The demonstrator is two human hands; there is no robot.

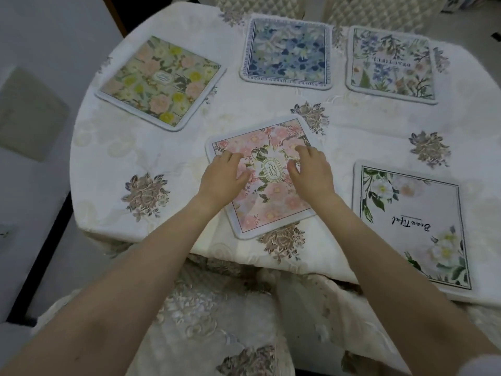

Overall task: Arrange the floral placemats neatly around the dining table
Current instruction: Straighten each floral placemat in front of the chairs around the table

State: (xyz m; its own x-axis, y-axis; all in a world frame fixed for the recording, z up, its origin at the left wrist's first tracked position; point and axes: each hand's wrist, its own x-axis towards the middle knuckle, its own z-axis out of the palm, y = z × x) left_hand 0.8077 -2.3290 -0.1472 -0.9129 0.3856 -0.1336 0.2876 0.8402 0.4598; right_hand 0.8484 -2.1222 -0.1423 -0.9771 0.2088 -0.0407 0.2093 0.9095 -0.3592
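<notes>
A pink floral placemat (271, 207) lies skewed near the front edge of the round table. My left hand (221, 179) and my right hand (311, 170) both rest flat on it with fingers spread, one on each side of its oval centre label. Around it lie a yellow-and-pink placemat (160, 81) at the far left, a blue placemat (287, 52) at the back, a blue-sprig "Beautiful" placemat (391, 63) at the back right, and a white-flower "Beautiful" placemat (412, 223) at the near right.
A cream tablecloth (108, 164) with embroidered flower motifs covers the table and hangs over the front edge. Quilted chair backs (257, 4) stand behind the table. A pale floor with a grey square (27, 115) lies to the left.
</notes>
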